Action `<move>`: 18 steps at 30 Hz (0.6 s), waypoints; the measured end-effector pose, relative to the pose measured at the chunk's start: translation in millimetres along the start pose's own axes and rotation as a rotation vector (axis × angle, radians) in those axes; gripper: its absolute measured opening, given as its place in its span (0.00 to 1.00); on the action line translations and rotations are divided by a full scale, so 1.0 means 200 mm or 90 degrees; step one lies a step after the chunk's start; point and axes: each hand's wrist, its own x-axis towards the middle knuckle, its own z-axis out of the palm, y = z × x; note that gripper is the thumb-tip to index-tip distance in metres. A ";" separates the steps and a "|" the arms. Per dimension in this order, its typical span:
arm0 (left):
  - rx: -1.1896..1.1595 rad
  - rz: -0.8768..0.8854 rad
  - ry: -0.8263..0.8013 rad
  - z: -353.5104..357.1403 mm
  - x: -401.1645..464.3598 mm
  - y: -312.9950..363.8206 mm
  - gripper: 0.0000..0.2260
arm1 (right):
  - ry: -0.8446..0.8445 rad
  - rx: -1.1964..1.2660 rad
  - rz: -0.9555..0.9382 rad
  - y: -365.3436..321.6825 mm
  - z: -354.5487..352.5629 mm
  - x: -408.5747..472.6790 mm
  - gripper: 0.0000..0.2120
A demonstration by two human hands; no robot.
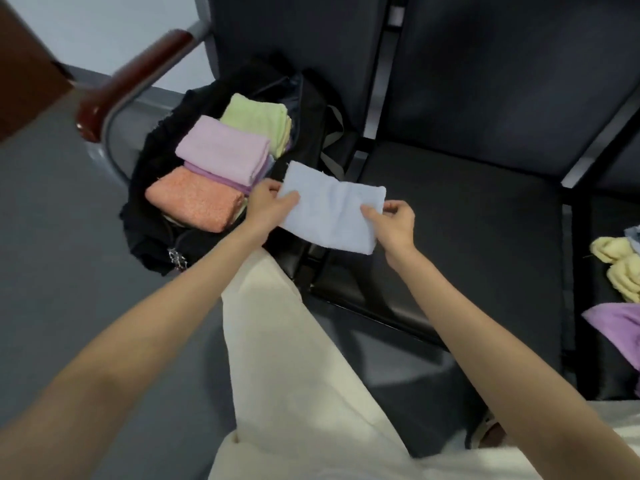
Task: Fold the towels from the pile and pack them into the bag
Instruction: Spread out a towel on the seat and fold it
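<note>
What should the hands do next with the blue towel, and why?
Probably carry the folded blue towel leftward and lay it in the open bag. Both the left hand and right hand pinch its ends, and it hangs right beside the packed towels.

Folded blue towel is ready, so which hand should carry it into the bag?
Left, probably. The left hand grips the blue towel on the side nearest the open bag; the right hand pinches the far edge.

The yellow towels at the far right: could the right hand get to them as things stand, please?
Probably not at once: the right hand is pinching the light blue towel with the left hand. Once free, the dark seat toward the yellow towels looks unobstructed.
</note>
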 end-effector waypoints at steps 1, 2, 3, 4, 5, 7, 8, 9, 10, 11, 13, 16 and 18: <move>0.000 0.019 0.030 -0.11 0.05 0.02 0.10 | -0.028 0.026 -0.007 -0.05 0.10 -0.01 0.17; 0.011 0.034 0.058 -0.22 0.10 0.02 0.11 | -0.055 0.044 -0.014 -0.10 0.21 -0.01 0.17; 0.031 0.046 0.087 -0.32 0.16 0.02 0.12 | -0.078 0.056 -0.017 -0.14 0.32 -0.03 0.18; 0.064 0.052 0.117 -0.42 0.21 0.02 0.13 | -0.101 0.069 -0.018 -0.17 0.43 -0.03 0.17; 0.100 0.056 0.148 -0.52 0.26 0.01 0.15 | -0.122 0.080 -0.023 -0.20 0.54 -0.04 0.17; 0.175 0.044 0.201 -0.68 0.35 -0.01 0.15 | -0.156 0.076 -0.040 -0.22 0.75 -0.05 0.14; 0.204 0.033 0.214 -0.75 0.39 -0.04 0.15 | -0.168 0.060 -0.052 -0.22 0.84 -0.05 0.13; 0.223 0.018 0.224 -0.82 0.42 -0.07 0.15 | -0.179 0.041 -0.060 -0.22 0.93 -0.06 0.13; 0.240 0.002 0.232 -0.86 0.44 -0.10 0.15 | -0.187 0.021 -0.067 -0.20 1.01 -0.06 0.12; 0.253 -0.017 0.237 -0.91 0.46 -0.13 0.15 | -0.191 0.000 -0.068 -0.19 1.08 -0.07 0.12; 0.278 -0.048 0.235 -0.96 0.49 -0.20 0.14 | -0.192 -0.029 -0.053 -0.15 1.19 -0.08 0.12; 0.326 -0.069 0.213 -1.01 0.54 -0.27 0.12 | -0.183 -0.047 -0.026 -0.08 1.28 -0.07 0.11; 0.380 -0.072 0.206 -1.02 0.57 -0.31 0.12 | -0.182 -0.073 -0.014 -0.03 1.31 -0.05 0.13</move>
